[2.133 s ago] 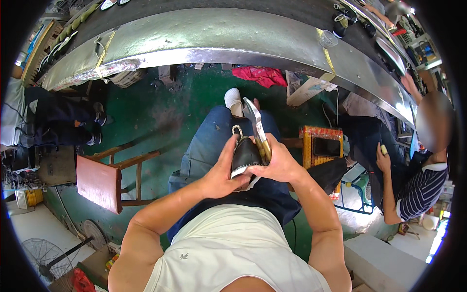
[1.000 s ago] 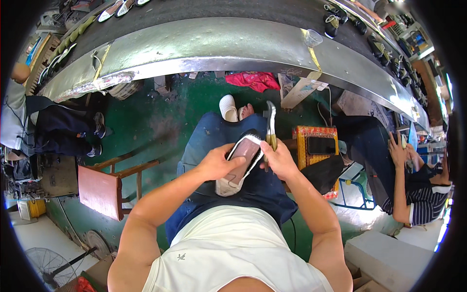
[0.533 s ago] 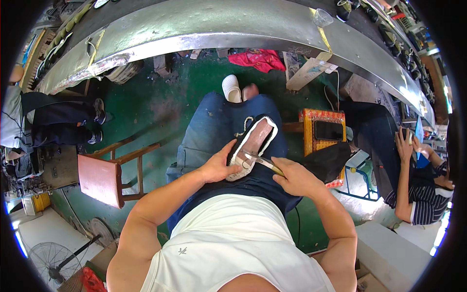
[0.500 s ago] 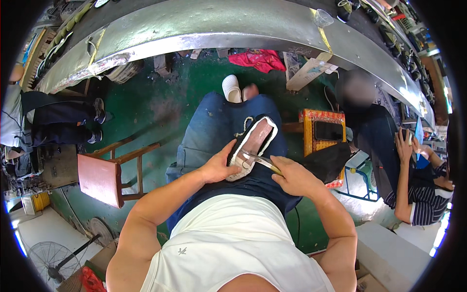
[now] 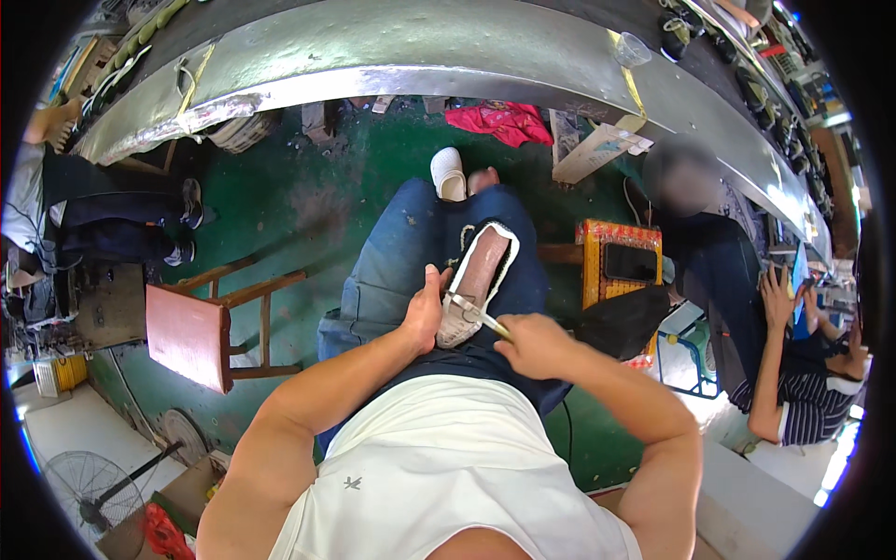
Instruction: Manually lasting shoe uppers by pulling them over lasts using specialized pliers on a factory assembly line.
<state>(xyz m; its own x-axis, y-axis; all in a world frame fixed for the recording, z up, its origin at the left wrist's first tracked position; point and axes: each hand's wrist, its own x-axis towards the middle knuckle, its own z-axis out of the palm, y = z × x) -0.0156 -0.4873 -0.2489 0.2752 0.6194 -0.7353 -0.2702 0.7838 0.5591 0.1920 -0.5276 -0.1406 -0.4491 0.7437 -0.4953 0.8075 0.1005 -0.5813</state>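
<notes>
On my lap lies an upturned shoe upper (image 5: 485, 269), dark outside with a white edge folded round a pinkish-brown sole face. Its near end is pale and wrinkled. My left hand (image 5: 427, 310) grips the shoe's left side near that end, some fingers hidden behind it. In my closed right hand (image 5: 539, 345) is the light handle of metal pincers (image 5: 473, 310), whose head touches the shoe's near end. The exact form of the jaws is too small to tell.
A metal-edged workbench (image 5: 420, 56) spans the far side. To the left stands a wooden stool (image 5: 189, 336); to the right, a beaded seat (image 5: 593, 266) carries a phone (image 5: 630, 262) and a black cloth (image 5: 616, 325). A co-worker's hand (image 5: 777, 297) shows far right. A fan (image 5: 89, 504) stands lower left.
The pincers' head has shifted left across the shoe's near end, my right hand moving left with it. The shoe has turned more upright, and my left hand's grip has changed slightly.
</notes>
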